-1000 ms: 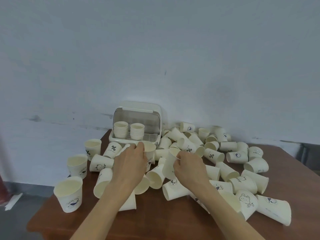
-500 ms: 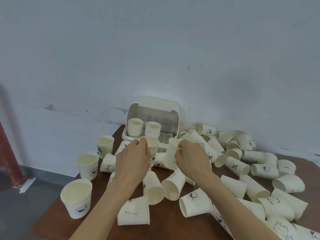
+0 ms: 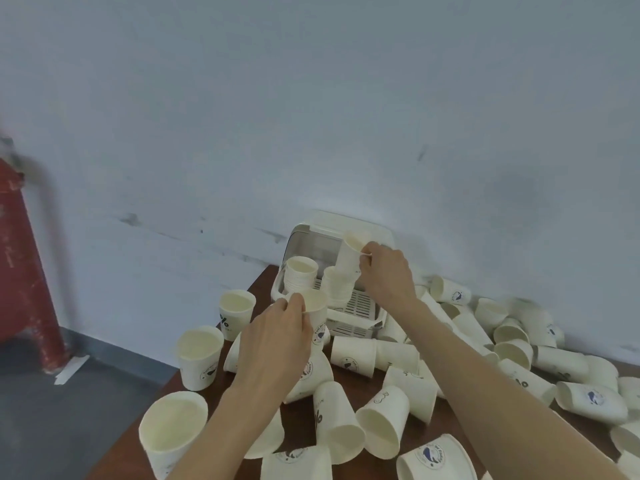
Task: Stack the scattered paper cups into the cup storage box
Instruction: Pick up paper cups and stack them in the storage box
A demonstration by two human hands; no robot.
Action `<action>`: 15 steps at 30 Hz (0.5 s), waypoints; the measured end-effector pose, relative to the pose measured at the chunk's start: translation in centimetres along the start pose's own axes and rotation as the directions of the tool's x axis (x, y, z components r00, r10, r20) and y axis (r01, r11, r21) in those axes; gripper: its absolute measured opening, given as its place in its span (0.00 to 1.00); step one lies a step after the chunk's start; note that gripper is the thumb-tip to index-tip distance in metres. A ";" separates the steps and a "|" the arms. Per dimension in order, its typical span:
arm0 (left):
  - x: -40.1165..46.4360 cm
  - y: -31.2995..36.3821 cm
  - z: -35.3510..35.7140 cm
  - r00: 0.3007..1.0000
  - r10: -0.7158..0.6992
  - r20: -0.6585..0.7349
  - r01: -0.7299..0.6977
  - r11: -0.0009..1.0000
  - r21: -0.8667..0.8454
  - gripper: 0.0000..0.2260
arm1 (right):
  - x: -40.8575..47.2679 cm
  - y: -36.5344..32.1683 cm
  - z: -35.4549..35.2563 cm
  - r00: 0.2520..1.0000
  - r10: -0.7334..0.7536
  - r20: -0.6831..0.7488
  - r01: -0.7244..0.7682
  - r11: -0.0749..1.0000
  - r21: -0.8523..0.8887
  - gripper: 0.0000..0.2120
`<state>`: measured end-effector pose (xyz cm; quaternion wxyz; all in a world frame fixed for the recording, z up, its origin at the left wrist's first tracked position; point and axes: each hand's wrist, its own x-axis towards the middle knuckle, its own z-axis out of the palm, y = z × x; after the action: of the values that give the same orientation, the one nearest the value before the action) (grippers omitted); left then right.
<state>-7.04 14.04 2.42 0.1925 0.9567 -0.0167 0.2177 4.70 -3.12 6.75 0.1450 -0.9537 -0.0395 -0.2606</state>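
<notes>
Both hands are busy at the centre of the frame, each clamped on one paper cup. Behind them the bench [image 3: 446, 431], brown and set against the pale wall, carries the whole spread: loose cups [image 3: 540, 355] lie tumbled over its right half and lower edge, with a few standing upright at lower left. At the bench's far edge, just above centre, sits the storage box [image 3: 374, 233] with its lid raised. Two stacks stand inside it, the left stack [image 3: 300, 277] and the right stack [image 3: 337, 285]. The right hand [image 3: 386, 273] pinches the rim of a tilted cup [image 3: 351, 258] just above the right stack. The left hand [image 3: 277, 341] grips an upright cup [image 3: 316, 306] by its rim, in front of the box and below the left stack. The step in hand looks like nesting. Next, the tilted cup likely needs levelling and lowering straight into the right stack.
</notes>
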 end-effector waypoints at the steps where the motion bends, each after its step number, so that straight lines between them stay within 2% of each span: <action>1: 0.0 -0.2 0.0 1.000 -0.007 0.008 0.007 1.000 0.011 0.06 | 0.6 0.0 0.4 1.000 -0.009 -0.003 0.009 1.000 -0.023 0.12; 15: 3.0 -1.5 1.3 1.000 0.004 -0.020 -0.004 0.999 -0.032 0.06 | 3.0 1.8 6.5 0.954 0.004 0.299 0.043 0.988 -0.150 0.12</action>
<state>-3.59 15.10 2.07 0.2077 0.9512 -0.0202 0.2271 10.71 -2.94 2.46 0.0602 -0.9900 -0.0502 -0.1173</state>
